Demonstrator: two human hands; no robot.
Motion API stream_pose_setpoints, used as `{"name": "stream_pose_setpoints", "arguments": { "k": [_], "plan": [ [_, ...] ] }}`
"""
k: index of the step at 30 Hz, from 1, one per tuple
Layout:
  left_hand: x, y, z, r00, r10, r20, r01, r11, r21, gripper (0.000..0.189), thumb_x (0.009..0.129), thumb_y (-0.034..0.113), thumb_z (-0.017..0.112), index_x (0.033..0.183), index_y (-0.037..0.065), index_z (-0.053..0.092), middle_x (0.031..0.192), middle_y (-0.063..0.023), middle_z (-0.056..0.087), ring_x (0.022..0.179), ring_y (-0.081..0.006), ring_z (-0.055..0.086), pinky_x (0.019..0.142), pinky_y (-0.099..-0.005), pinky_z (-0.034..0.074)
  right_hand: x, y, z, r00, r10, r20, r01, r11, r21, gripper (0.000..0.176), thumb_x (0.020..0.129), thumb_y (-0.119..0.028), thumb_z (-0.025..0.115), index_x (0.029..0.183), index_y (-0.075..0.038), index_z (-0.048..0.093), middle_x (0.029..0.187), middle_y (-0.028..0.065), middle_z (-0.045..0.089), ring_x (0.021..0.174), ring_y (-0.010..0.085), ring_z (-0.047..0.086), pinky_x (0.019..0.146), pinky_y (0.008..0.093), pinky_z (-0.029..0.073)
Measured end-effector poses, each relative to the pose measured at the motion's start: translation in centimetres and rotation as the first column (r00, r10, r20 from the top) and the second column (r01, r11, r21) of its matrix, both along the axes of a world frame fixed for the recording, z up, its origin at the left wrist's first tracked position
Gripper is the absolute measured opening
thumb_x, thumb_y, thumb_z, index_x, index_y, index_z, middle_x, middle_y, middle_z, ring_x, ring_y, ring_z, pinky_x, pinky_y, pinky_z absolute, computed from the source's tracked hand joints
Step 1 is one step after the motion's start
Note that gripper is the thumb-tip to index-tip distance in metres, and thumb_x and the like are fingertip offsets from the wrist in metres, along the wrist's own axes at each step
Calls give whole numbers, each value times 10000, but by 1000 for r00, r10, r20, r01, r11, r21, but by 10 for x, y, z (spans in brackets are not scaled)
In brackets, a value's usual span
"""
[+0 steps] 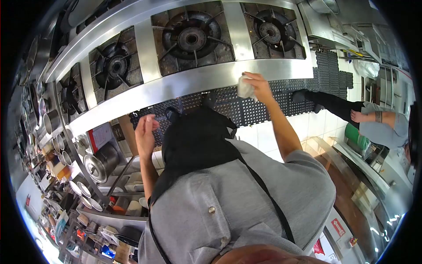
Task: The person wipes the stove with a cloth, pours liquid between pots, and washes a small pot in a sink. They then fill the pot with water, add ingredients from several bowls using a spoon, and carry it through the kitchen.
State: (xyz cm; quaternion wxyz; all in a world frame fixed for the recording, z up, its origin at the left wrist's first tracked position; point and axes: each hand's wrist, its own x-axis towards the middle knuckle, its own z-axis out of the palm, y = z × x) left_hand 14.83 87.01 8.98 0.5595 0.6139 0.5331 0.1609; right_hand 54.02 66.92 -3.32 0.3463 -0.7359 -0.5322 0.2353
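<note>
My right hand [260, 87] grips a crumpled whitish cloth [245, 89] near the front edge of the steel stove [184, 82]. The cloth hangs below the fingers and overlaps the black floor mat in this view. On the other side, my left hand [146, 130] is raised in front of the stove with loosely bent fingers and nothing in it. Beyond both hands are the stove's large gas burners [191, 38], with dark, stained iron grates and no pots on them.
Black perforated mats [281, 94] cover the floor along the stove. To the right stands another person [382, 121] in a grey shirt. A lidded metal pot [99, 167] and shelves with pans and bowls [81, 189] line the left side.
</note>
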Motion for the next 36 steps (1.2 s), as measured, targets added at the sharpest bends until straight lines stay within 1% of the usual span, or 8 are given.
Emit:
{"name": "stream_pose_setpoints", "arguments": {
  "k": [3, 5, 8, 10, 16, 25, 31, 36],
  "plan": [
    [-14, 9, 2, 1000, -7, -16, 7, 1000, 7, 300, 954, 236, 425, 987, -15, 587, 768, -37, 579, 706, -109, 554, 669, -239, 459, 66, -45, -7, 780, -428, -456, 414, 900, -138, 339, 812, 54, 424, 1072, -19, 629, 1193, 108, 568, 1110, 206, 510, 964, 292, 375],
    [-26, 10, -2, 998, -33, -56, 31, 999, -33, 291, 956, 237, 423, 971, 1, 593, 772, -32, 574, 714, -105, 551, 677, -239, 457, 112, -52, 4, 803, -482, -349, 514, 858, -2, 361, 788, 63, 440, 1063, -52, 642, 1201, 122, 567, 1146, 211, 501, 982, 298, 361],
    [-37, 7, -7, 992, -92, -91, 84, 992, -94, 279, 954, 232, 430, 967, 9, 597, 775, -33, 575, 720, -103, 552, 681, -240, 457, 133, -43, -36, 783, -610, 124, 608, 792, 57, 335, 774, -105, 546, 1093, -31, 618, 1306, 158, 465, 1167, 303, 467, 980, 360, 359],
    [-41, 4, -5, 991, -109, -78, 100, 989, -109, 286, 943, 236, 456, 981, -13, 592, 764, -47, 587, 717, -103, 555, 684, -238, 460, 91, -15, -54, 465, -616, 636, 585, 753, 302, 365, 777, -170, 566, 1094, 7, 596, 1274, 186, 477, 1171, 377, 427, 979, 421, 350],
    [-86, 2, -20, 992, -115, -59, 102, 977, -187, 261, 937, 214, 464, 987, -11, 586, 776, -45, 586, 734, -107, 556, 688, -240, 449, -132, 83, -58, 780, -539, 318, 459, 838, 295, 448, 816, -173, 512, 1214, 27, 460, 1290, 195, 436, 1207, 395, 366, 1010, 506, 260],
    [-177, 24, -7, 997, 47, -62, -51, 997, -54, 252, 910, 216, 523, 966, -22, 584, 761, -50, 594, 699, -106, 545, 663, -246, 447, -354, 233, -35, 977, 54, 205, -105, 963, 248, 344, 700, -49, 549, 1040, -58, 606, 1171, 74, 539, 1129, 270, 458, 937, 426, 348],
    [-243, 20, -21, 970, 240, -37, -239, 971, 25, 213, 883, 187, 562, 931, -17, 602, 739, -26, 591, 684, -85, 519, 628, -238, 431, -312, 306, 26, 681, 572, -458, -580, 802, 140, 186, 666, -81, 581, 819, -30, 675, 819, 79, 666, 759, 177, 616, 731, 305, 479],
    [-262, 4, -12, 930, 291, -224, -251, 949, 192, 251, 878, 199, 573, 975, -33, 575, 763, -86, 608, 711, -123, 558, 661, -264, 449, -201, 404, 83, 787, 583, -204, -606, 792, -73, 183, 729, -203, 553, 715, -32, 619, 688, 41, 617, 646, 124, 540, 580, 289, 428]
  ]
}}
